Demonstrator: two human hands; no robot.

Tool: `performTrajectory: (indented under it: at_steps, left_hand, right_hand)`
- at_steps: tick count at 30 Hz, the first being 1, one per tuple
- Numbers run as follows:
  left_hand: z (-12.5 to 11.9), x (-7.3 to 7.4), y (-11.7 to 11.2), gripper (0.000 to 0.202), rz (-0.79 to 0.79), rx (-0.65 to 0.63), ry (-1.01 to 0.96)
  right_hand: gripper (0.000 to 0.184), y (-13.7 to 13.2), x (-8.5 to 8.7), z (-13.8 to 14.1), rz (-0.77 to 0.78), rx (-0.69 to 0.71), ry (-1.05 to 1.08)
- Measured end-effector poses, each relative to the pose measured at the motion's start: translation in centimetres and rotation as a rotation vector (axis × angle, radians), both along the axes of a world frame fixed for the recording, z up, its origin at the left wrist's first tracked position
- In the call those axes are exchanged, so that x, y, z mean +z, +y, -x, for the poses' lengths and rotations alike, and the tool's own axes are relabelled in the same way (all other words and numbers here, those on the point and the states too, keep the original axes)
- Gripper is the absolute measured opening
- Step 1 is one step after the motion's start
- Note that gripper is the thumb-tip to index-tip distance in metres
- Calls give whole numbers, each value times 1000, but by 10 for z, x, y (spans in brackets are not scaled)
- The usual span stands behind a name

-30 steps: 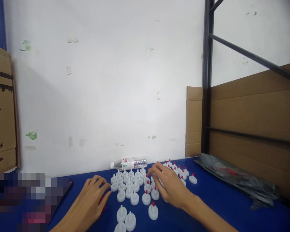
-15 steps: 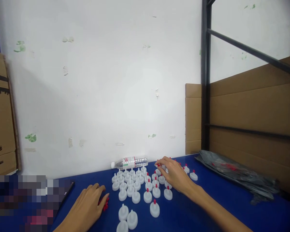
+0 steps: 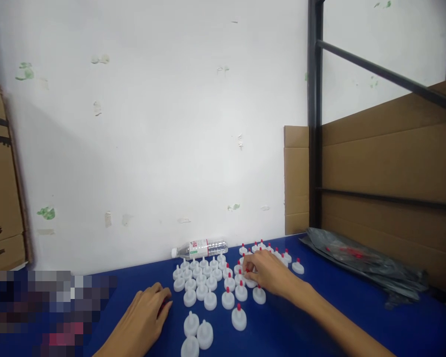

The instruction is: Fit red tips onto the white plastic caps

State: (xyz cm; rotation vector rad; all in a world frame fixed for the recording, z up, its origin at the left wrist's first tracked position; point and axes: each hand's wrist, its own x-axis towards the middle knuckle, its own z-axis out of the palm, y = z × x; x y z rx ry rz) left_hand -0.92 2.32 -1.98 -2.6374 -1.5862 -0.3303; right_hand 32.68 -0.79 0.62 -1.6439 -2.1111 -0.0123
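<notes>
On the blue table stand several white nozzle caps with pointed spouts, bare on the left side of the group. Those on the right, such as one near the front, wear small red tips. My right hand is among the red-tipped ones, its thumb and fingers pinched on a red tip at a white cap. My left hand rests on the table left of the bare caps, fingers curled; a little red shows inside its grip, and the rest is hidden.
A clear plastic bottle lies against the wall behind the caps. To the right, a grey plastic bag has red pieces in it. A black metal frame and cardboard stand at the right, a carton at the left.
My right hand has come down and nearer, from the back of the red-tipped rows into their middle. The fingers of my left hand have closed over the red tips that showed beside its thumb.
</notes>
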Motion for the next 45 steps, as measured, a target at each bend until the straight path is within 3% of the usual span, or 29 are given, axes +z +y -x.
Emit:
performTrajectory:
  at_steps: [7,11,16,23,29,36,40,45]
  left_hand:
    - [0,5,-6,34,17,-29,-30]
    - [-1,7,-9,31,39,-46,-27]
    - [1,1,-4,33,38,-89,-66]
    - [3,-7,6,26,33,-115,-117]
    - [1,-6,1,23,-54,-146,-168]
    - [-4,-1,-7,23,-41,-103,-259]
    - [-8,-2,-8,23,-50,-145,-340]
    - [-14,-3,-13,29,-28,-243,-548]
  right_hand:
    - [5,-1,-2,0,-1,24,3]
    - [17,-4,2,3,-104,41,-8]
    - [21,-18,4,25,-259,279,21]
    - [21,-52,-3,67,-87,498,18]
    - [32,-55,-10,73,-30,651,-17]
    - [30,-50,-14,72,76,629,-27]
    - [24,-45,-19,71,8,610,-28]
    - [29,-40,-23,68,-110,549,19]
